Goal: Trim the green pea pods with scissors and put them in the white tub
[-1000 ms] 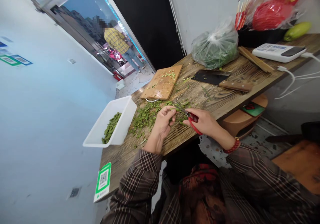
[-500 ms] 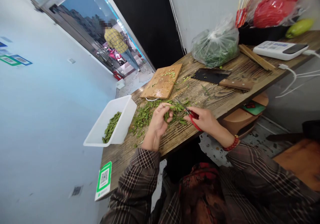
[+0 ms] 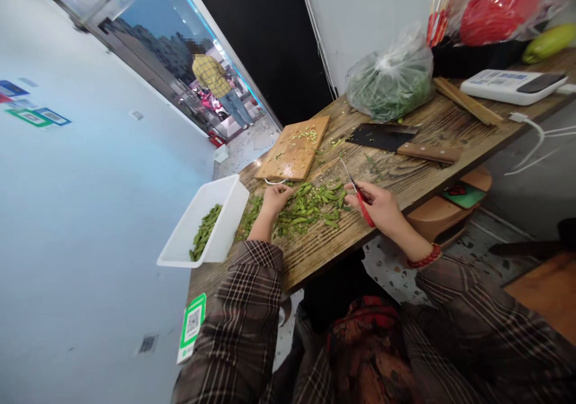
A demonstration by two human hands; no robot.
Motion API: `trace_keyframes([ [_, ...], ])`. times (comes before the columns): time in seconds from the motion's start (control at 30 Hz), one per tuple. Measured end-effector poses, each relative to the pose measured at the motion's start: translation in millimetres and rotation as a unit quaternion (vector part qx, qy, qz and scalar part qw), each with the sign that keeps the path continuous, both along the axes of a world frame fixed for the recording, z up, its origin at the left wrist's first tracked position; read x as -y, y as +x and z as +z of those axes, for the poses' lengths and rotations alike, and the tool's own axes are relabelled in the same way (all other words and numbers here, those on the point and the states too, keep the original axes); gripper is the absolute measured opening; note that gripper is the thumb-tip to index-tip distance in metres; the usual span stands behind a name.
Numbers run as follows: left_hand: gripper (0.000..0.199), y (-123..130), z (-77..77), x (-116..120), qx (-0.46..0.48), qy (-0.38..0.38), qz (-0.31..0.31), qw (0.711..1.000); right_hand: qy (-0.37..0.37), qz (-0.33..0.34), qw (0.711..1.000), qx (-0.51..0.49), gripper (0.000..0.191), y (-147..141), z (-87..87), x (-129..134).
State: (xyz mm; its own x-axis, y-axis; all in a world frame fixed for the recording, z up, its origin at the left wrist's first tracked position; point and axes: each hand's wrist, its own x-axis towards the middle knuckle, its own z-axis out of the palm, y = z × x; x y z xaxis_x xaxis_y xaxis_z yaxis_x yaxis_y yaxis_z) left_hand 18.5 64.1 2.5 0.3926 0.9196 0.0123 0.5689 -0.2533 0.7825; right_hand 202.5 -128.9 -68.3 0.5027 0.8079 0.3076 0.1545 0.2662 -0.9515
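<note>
My right hand (image 3: 380, 207) grips a pair of scissors (image 3: 363, 206) by the red handles, the blades pointing up and away over the table. My left hand (image 3: 275, 201) is over the far left part of a spread of green soybean pods (image 3: 310, 203), with thumb and fingers brought together. Whatever lies between those fingertips is too small or hidden to make out. Whole pods and small trimmed bits lie between my two hands on the wooden table (image 3: 310, 260). To the left, a white plastic tub (image 3: 177, 245) holds more pods.
Beyond the pods lies a cutting board (image 3: 292, 149) with chopped bits. A cleaver (image 3: 382, 137) rests at the right, near a tied bag of greens (image 3: 389, 86). Farther right are wooden sticks (image 3: 468, 101) and a white device (image 3: 513, 86). A person (image 3: 213, 80) stands by the doorway.
My left hand has moved left and away from the scissors, and the pod it held no longer shows. The right hand has drawn slightly right with the scissors. The view has shifted a little.
</note>
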Motion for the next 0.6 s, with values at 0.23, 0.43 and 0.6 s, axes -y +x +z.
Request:
trace_keyframes([
  [0.23,0.013,12.7,-4.9,6.7,-0.087,0.014,-0.083,0.993,0.001,-0.01,1.0,0.015,0.04,1.0,-4.7,-2.2],
  [0.43,0.023,7.2,11.3,24.2,-0.02,-0.073,-0.162,0.984,-0.004,-0.003,1.0,0.01,0.04,1.3,-2.4,0.9],
  [0.6,0.034,-4.2,16.7,26.4,0.07,-0.184,-0.132,0.971,-0.007,-0.004,1.0,0.016,0.04,0.9,0.6,2.8],
])
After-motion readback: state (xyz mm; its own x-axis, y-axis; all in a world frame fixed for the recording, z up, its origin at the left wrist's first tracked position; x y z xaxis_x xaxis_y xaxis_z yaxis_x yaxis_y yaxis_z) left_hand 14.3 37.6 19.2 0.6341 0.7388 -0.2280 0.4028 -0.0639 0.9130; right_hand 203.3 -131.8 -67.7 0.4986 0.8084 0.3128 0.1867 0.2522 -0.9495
